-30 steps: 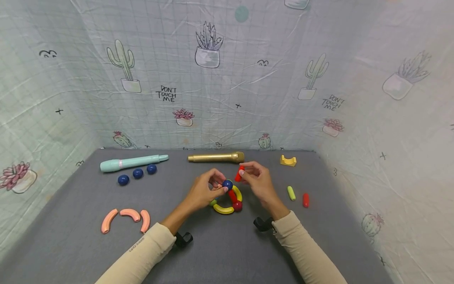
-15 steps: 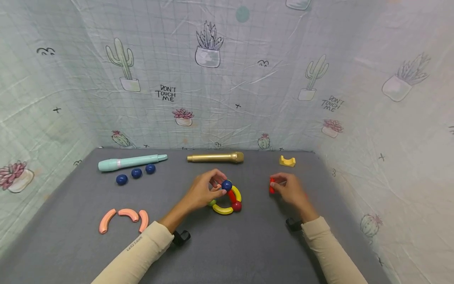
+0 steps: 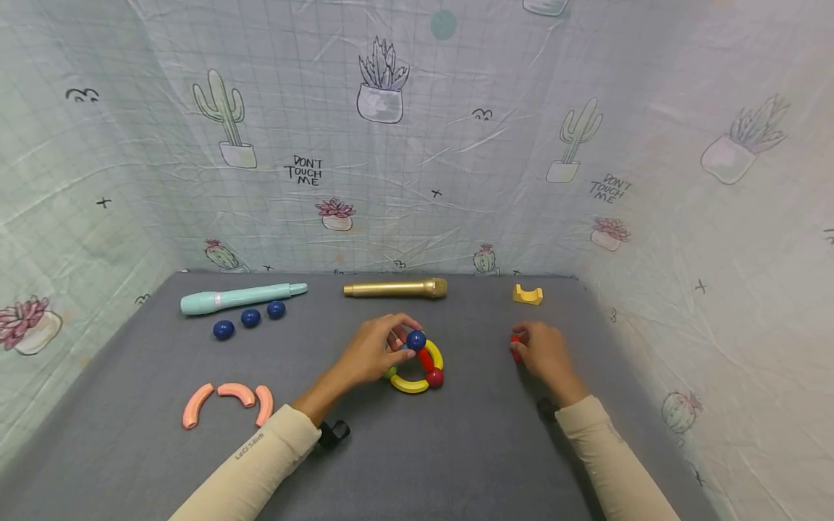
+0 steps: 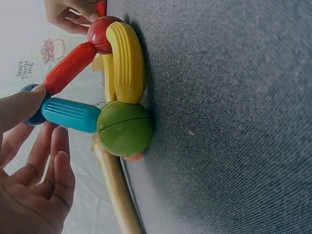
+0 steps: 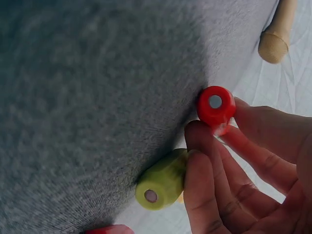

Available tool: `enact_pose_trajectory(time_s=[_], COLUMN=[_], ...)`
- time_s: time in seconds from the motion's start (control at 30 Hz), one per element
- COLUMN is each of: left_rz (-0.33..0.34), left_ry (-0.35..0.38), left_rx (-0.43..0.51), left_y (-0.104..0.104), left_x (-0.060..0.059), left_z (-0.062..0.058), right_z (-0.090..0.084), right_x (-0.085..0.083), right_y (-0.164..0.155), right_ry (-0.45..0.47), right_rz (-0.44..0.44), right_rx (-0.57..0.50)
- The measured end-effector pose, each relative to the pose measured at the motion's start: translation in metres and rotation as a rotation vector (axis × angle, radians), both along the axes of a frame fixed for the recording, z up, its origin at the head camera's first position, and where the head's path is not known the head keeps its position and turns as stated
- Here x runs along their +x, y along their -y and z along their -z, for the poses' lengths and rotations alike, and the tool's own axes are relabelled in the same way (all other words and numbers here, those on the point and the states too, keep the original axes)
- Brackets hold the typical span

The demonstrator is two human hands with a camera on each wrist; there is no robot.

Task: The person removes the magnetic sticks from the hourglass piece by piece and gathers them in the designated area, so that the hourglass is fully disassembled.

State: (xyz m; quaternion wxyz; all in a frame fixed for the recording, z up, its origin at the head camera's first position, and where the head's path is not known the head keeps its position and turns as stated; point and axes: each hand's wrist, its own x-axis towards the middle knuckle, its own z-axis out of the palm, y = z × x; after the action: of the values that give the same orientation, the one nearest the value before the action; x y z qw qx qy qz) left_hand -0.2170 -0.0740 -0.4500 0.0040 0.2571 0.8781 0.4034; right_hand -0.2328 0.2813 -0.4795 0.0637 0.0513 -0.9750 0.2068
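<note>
My left hand pinches a dark blue ball at the top of a magnetic building-toy frame. From that ball a teal rod slants to a green ball, and a red rod to a red ball. Curved yellow pieces form the base on the grey cloth. To the right, my right hand holds a separate red magnetic rod between thumb and fingers, low against the cloth. A lime-green rod lies right beside those fingers, hidden in the head view.
Behind stand out a teal microphone, a gold microphone and a yellow notched block. Several blue balls and salmon curved pieces lie at left. Another red piece shows at the right wrist view's lower edge.
My right hand has carried the red rod away from the frame, rightward and down to the cloth near the green rod. The left hand has stayed on the blue ball.
</note>
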Motion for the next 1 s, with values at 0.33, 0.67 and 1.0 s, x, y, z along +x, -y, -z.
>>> enact_pose_trajectory(time_s=[0.33, 0.67, 1.0], left_rz=[-0.012, 0.027, 0.071], left_ry=[0.015, -0.056, -0.315], left_rx=[-0.009, -0.078, -0.321], left_y=[-0.004, -0.002, -0.003], left_x=[0.002, 0.001, 0.002], left_z=[-0.001, -0.008, -0.017], right_z=[-0.010, -0.013, -0.001], right_x=[0.011, 0.012, 0.006], right_y=[0.038, 0.096, 0.125], right_ry=[-0.230, 0.219, 0.396], right_rz=[-0.133, -0.518, -0.656], right_rx=[-0.139, -0.599, -0.798])
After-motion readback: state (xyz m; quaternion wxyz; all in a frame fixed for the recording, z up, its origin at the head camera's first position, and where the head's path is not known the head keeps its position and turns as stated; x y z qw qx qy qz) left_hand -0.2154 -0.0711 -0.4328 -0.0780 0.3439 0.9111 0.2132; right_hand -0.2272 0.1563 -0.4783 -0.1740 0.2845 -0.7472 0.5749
